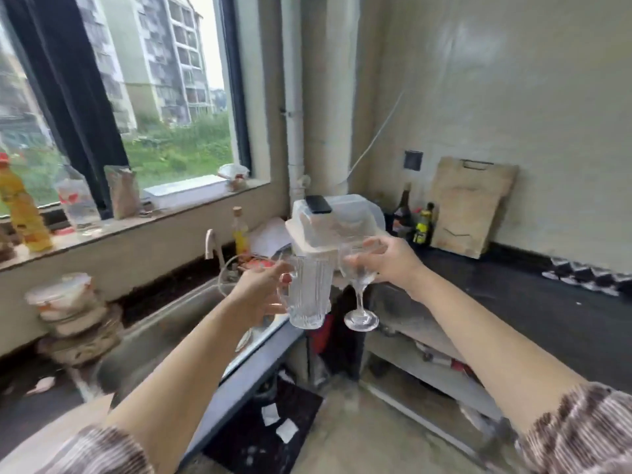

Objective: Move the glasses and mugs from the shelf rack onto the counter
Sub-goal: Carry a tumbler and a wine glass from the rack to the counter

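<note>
My left hand (261, 289) grips the handle of a clear ribbed glass mug (309, 295), held upright in the air near the corner of the sink. My right hand (390, 261) holds a clear wine glass (359, 278) by its bowl, the stem and foot hanging below. The two glasses are side by side, almost touching, above the gap between sink and dark counter (513, 302). No shelf rack is clearly visible.
A steel sink (171, 323) with a tap (213, 244) lies left. A lidded plastic box (335, 220) with a black phone on top stands in the corner. Bottles (422, 224) and a cutting board (472, 206) lean at the back wall. Stacked bowls (71, 313) sit far left.
</note>
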